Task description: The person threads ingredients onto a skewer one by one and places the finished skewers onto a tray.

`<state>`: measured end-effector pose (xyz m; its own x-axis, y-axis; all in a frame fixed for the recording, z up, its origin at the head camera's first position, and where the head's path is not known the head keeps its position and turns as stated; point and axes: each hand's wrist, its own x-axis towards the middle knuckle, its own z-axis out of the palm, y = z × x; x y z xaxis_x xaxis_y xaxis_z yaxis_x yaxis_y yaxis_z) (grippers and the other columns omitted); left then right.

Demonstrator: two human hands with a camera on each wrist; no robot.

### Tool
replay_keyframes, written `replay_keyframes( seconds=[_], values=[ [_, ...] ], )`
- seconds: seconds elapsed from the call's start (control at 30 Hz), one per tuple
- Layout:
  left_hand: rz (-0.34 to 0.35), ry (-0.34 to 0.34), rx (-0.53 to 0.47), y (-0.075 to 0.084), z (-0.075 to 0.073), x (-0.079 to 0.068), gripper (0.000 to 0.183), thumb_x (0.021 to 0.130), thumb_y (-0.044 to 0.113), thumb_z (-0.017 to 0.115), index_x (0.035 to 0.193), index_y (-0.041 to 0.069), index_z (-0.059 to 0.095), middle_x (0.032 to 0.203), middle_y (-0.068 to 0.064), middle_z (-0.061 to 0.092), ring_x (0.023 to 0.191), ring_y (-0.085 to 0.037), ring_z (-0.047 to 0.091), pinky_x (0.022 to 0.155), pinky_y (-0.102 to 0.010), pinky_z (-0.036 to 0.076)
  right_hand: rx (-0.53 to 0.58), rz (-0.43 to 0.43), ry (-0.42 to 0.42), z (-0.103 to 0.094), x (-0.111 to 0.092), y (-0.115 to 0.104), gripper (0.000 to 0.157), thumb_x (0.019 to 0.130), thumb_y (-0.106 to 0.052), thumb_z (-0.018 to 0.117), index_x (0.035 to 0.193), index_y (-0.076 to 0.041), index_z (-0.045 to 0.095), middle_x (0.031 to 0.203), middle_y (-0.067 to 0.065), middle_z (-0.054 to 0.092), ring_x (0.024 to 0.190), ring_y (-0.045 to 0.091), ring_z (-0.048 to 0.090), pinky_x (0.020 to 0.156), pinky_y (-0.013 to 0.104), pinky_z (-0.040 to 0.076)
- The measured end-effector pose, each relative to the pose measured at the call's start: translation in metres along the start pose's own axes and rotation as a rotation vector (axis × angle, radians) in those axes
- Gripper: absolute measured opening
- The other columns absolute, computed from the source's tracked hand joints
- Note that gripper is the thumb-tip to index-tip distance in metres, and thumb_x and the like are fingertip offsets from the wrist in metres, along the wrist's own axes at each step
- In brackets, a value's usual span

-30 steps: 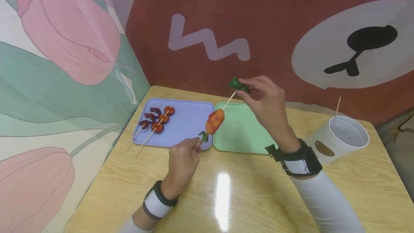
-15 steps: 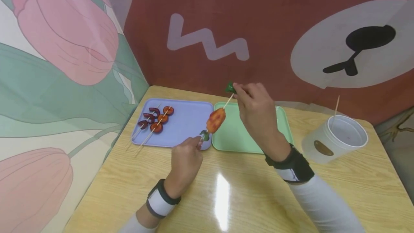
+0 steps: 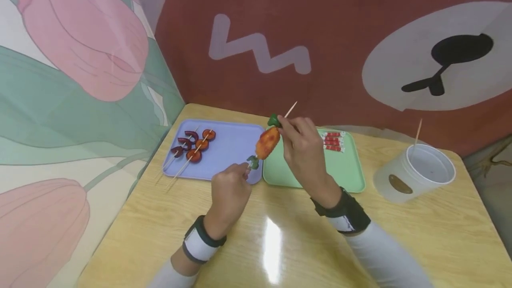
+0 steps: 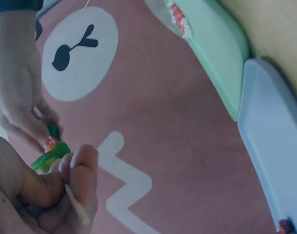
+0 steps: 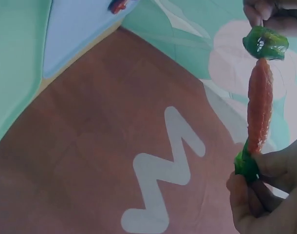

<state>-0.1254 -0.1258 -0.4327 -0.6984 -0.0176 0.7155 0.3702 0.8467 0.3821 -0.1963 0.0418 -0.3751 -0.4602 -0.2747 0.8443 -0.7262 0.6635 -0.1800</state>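
In the head view my left hand point(image 3: 230, 194) grips the lower end of a wooden skewer point(image 3: 291, 109), which slants up to the right. A green pepper piece point(image 3: 253, 162) sits on it just above my fingers, followed by an orange-red, browned oval food piece point(image 3: 267, 143). At the upper end my right hand point(image 3: 306, 154) pinches a second, glossy green pepper piece point(image 5: 247, 165). The bare stick tip pokes out beyond it. The right wrist view shows this pepper against the end of the orange piece. The stick's blunt end point(image 4: 79, 208) shows under my left fingers in the left wrist view.
A blue-purple tray point(image 3: 236, 146) at left holds two filled skewers point(image 3: 202, 145). Beside it, a green tray point(image 3: 348, 172) holds several red-and-white sticks point(image 3: 334, 141). A white cup point(image 3: 416, 172) with a stick inside stands at right. A painted wall closes off the back.
My right hand has moved down and left, bringing the green pepper piece down the skewer to the orange piece. The stick tip now shows past it. The left hand stays nearly still.
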Motion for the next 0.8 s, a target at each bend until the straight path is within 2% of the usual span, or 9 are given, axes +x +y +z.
replay_keyframes(
  seconds=[0.17, 0.27, 0.37, 0.53, 0.73, 0.8],
  values=[
    [-0.009, -0.019, -0.012, -0.004, 0.003, -0.001, 0.011, 0.068, -0.006, 0.075, 0.075, 0.003, 0.076, 0.061, -0.008, 0.067, 0.050, -0.018, 0.063, 0.044, -0.030, 0.053, 0.031, -0.006, 0.000, 0.002, 0.002, -0.001, 0.027, 0.088, -0.006, 0.066, 0.112, 0.005, 0.070, 0.086, 0.016, 0.062, 0.077, 0.027, 0.053, 0.060, 0.032, 0.047],
    [-0.028, -0.015, -0.012, -0.010, 0.002, 0.000, 0.011, 0.069, -0.005, 0.076, 0.076, 0.004, 0.077, 0.063, -0.009, 0.069, 0.052, -0.019, 0.065, 0.046, -0.032, 0.054, 0.057, -0.006, -0.047, 0.001, 0.003, 0.000, 0.031, 0.088, -0.008, 0.067, 0.117, 0.005, 0.068, 0.092, 0.016, 0.064, 0.079, 0.026, 0.052, 0.061, 0.031, 0.046],
    [-0.068, -0.035, -0.019, -0.017, -0.001, 0.001, 0.010, 0.072, -0.004, 0.074, 0.077, 0.004, 0.077, 0.065, -0.009, 0.070, 0.055, -0.018, 0.066, 0.048, -0.032, 0.056, 0.079, 0.034, -0.122, -0.005, 0.002, 0.004, 0.038, 0.089, -0.011, 0.066, 0.126, 0.002, 0.063, 0.103, 0.015, 0.066, 0.086, 0.025, 0.054, 0.065, 0.032, 0.049],
    [-0.240, -0.120, -0.043, -0.038, -0.008, 0.003, 0.014, 0.076, -0.006, 0.067, 0.080, 0.003, 0.078, 0.070, -0.008, 0.072, 0.060, -0.016, 0.066, 0.054, -0.034, 0.056, 0.101, 0.170, -0.192, -0.026, -0.003, 0.020, 0.044, 0.093, -0.018, 0.063, 0.134, -0.004, 0.057, 0.124, 0.014, 0.062, 0.096, 0.025, 0.056, 0.078, 0.037, 0.051],
    [-0.434, -0.255, -0.059, -0.082, -0.007, -0.006, 0.008, 0.076, 0.000, 0.072, 0.083, 0.001, 0.078, 0.073, -0.007, 0.074, 0.064, -0.018, 0.066, 0.053, -0.033, 0.056, 0.072, 0.300, -0.253, -0.056, -0.017, 0.046, 0.039, 0.092, -0.015, 0.062, 0.131, -0.007, 0.059, 0.126, 0.012, 0.059, 0.099, 0.027, 0.058, 0.081, 0.043, 0.051],
    [-0.504, -0.312, -0.104, -0.094, -0.004, -0.009, 0.008, 0.077, 0.002, 0.073, 0.084, -0.001, 0.077, 0.075, -0.010, 0.074, 0.063, -0.019, 0.067, 0.051, -0.032, 0.056, 0.060, 0.336, -0.285, -0.064, -0.025, 0.054, 0.038, 0.092, -0.015, 0.062, 0.129, -0.006, 0.060, 0.125, 0.012, 0.059, 0.101, 0.028, 0.057, 0.083, 0.046, 0.050]
  ],
)
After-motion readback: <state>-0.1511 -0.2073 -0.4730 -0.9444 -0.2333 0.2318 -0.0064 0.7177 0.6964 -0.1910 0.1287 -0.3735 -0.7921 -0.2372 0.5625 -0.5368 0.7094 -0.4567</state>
